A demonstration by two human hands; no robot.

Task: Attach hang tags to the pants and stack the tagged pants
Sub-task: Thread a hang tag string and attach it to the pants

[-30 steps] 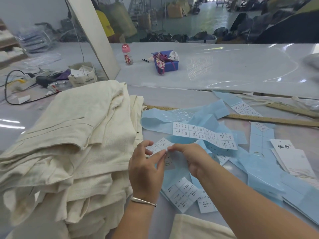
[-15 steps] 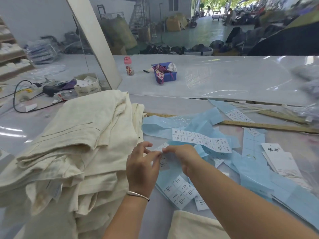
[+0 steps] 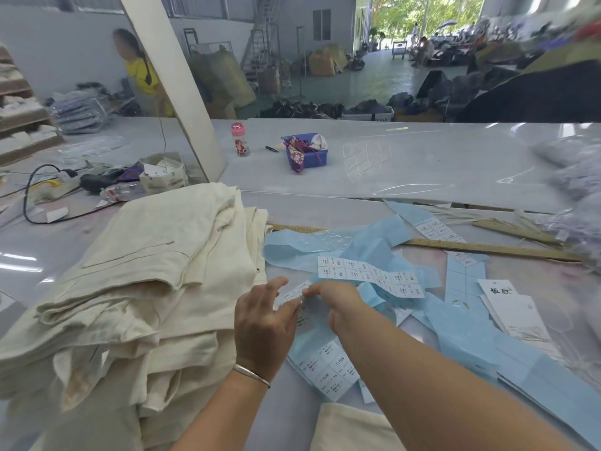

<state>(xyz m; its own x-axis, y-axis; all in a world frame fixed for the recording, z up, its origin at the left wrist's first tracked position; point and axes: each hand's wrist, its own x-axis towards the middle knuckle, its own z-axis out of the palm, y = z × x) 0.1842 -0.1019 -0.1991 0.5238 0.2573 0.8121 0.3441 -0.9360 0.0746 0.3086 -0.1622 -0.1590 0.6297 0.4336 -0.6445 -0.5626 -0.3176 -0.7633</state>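
Pinching a small white sticker (image 3: 292, 295) between them, both hands met just right of the pants pile (image 3: 136, 288), over the table (image 3: 422, 161). The left hand (image 3: 261, 323) held the sticker's near edge with thumb and curled fingertips; the right hand (image 3: 335, 299) nipped its far end, fingers closed tight on it. Print on the sticker was too small to read.

Right of the pile, white label sheets showed rows of small print; on the sheet nearest the wrists (image 3: 331, 369) the number "1103" could be read on several labels, the rest being illegible. A longer label strip (image 3: 370, 279) lay beyond the hands, curling over blue backing paper (image 3: 364, 242) that was strewn across the table right of the pile. Farther right of the pile sat white hang tags (image 3: 517, 312), the top one bearing two black brush-written characters.

The pants were cream-coloured, of coarse weave, folded loosely and stacked in an uneven heap with a dark stitched pocket line on the top pair. Another cream piece (image 3: 351, 431) lay at the near edge, right of the pile.

Behind the pile stood a printed paper bag (image 3: 164, 174), its lettering unreadable. A wooden ruler (image 3: 487, 249) lay beyond the backing paper.
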